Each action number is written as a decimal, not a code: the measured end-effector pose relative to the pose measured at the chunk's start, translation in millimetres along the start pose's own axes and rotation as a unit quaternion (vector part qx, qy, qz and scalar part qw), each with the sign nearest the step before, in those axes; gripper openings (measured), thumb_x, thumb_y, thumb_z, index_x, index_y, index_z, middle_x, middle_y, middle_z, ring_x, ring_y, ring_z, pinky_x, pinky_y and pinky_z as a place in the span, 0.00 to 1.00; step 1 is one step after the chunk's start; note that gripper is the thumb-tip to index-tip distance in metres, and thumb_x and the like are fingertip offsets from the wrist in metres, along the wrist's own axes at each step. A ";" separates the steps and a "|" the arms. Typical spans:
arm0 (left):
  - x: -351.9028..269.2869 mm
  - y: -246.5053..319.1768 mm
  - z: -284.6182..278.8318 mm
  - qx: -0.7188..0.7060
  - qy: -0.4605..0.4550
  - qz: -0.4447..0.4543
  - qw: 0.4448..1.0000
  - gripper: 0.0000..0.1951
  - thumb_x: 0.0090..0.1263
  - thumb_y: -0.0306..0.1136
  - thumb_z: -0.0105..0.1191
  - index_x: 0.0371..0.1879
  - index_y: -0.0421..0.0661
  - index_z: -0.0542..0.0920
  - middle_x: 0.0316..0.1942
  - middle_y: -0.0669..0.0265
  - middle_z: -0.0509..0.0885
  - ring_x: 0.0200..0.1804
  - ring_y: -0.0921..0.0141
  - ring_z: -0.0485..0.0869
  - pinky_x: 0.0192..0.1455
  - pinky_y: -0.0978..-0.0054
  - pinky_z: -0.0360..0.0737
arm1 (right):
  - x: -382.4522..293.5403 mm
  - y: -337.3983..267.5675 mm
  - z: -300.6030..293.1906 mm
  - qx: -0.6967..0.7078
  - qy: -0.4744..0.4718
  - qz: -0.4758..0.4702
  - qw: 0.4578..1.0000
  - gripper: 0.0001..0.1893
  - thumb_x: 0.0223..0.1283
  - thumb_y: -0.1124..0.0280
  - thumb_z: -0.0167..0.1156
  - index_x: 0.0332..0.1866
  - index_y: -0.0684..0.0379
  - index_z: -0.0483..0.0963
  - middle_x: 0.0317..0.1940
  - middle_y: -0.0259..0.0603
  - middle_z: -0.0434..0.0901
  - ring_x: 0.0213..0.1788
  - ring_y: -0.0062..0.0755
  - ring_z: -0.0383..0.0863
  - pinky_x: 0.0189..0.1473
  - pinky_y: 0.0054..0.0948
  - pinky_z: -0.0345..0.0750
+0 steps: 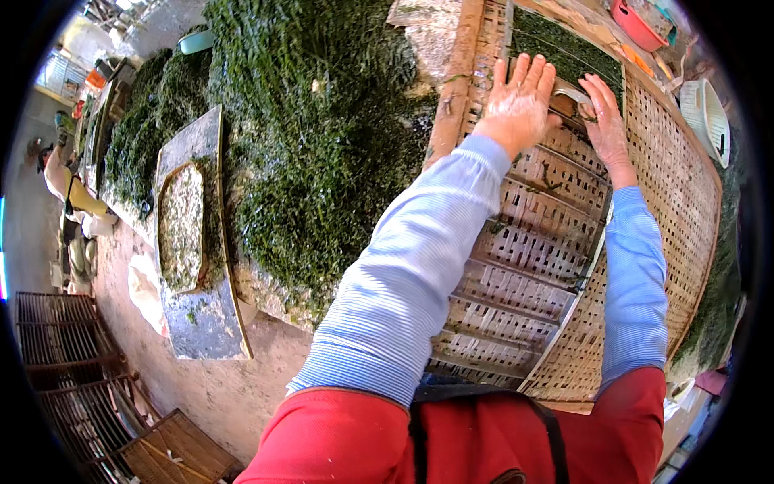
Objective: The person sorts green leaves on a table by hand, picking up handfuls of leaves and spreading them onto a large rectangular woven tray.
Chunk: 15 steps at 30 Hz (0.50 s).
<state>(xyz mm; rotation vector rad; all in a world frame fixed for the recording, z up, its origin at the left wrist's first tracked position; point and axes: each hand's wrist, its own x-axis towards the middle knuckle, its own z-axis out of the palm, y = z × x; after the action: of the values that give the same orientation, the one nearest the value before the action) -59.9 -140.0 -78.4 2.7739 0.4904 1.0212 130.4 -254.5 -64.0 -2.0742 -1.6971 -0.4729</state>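
My left hand lies palm down at the far end of a slatted frame, fingers stretched forward and slightly apart. My right hand is beside it, fingertips by one end of a curved metal handle. Whether they close round that handle is hidden. Below the handle shows a brown wooden piece, partly covered by my hands. Just beyond my fingers, a layer of chopped dark green seaweed fills the frame's far section. Nearer sections show bare woven bamboo between thin crossbars, with a few green scraps.
A large heap of wet seaweed stands left of the woven bamboo mat. Further left, a tray rests on a grey board. A red basin and white basket sit far right. Another person is far left.
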 end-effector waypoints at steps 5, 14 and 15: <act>-121.9 -19.7 -70.1 -0.135 0.036 -0.078 0.987 0.36 0.60 0.40 0.57 0.66 0.43 0.58 0.67 0.53 0.61 0.70 0.54 0.55 0.69 0.53 0.51 | -8.7 -15.2 -1.4 -0.098 0.156 0.084 0.979 0.21 0.63 0.57 0.52 0.61 0.48 0.66 0.64 0.46 0.61 0.64 0.44 0.64 0.63 0.38 0.68; -346.6 -184.8 -207.2 0.019 0.173 -0.332 0.927 0.20 0.70 0.30 0.46 0.59 0.35 0.65 0.54 0.50 0.73 0.57 0.56 0.70 0.61 0.63 0.67 | -16.4 -399.9 126.5 0.079 -0.374 -0.102 0.919 0.47 0.35 0.62 0.75 0.67 0.42 0.59 0.73 0.45 0.25 0.72 0.63 0.28 0.63 0.72 0.49; -353.6 -188.3 -217.0 0.011 0.166 -0.328 0.930 0.20 0.71 0.30 0.45 0.59 0.35 0.65 0.54 0.50 0.73 0.57 0.56 0.70 0.61 0.63 0.66 | -1.5 -405.3 150.0 0.039 -0.384 -0.104 0.916 0.48 0.34 0.62 0.75 0.68 0.41 0.58 0.73 0.43 0.22 0.72 0.66 0.25 0.62 0.75 0.48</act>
<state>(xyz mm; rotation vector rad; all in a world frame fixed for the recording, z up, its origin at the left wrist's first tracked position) -501.8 -82.8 -173.6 2.1642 1.3570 1.2802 -267.3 -109.5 -151.0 -2.1693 -2.3200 0.4264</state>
